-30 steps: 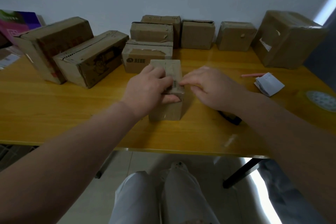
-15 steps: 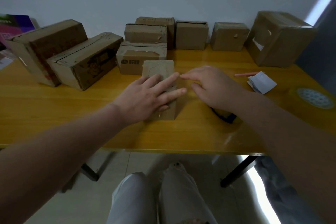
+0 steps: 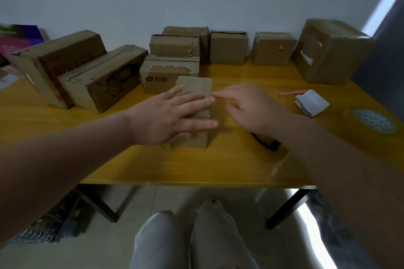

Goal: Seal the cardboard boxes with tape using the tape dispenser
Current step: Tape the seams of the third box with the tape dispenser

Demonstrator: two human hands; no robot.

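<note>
A small upright cardboard box (image 3: pixel 197 87) stands in the middle of the yellow table (image 3: pixel 196 163). My left hand (image 3: pixel 172 115) lies flat across its top and near side, fingers straight and spread. Beside the box's right edge is my right hand (image 3: pixel 251 107), its index finger stretched out to the top corner and the other fingers loose, holding nothing. Under my right wrist lies the dark tape dispenser (image 3: pixel 267 142), mostly hidden.
Several cardboard boxes line the back of the table, two long ones (image 3: pixel 102 76) at the left and a large one (image 3: pixel 330 50) at the right. A folded white paper (image 3: pixel 311 104) and a pink pen (image 3: pixel 291 93) lie at the right. The front table edge is close.
My left hand uncurled from gripping the box and now lies flat on it with spread fingers. My right hand stayed beside the box, its index finger still at the top edge.
</note>
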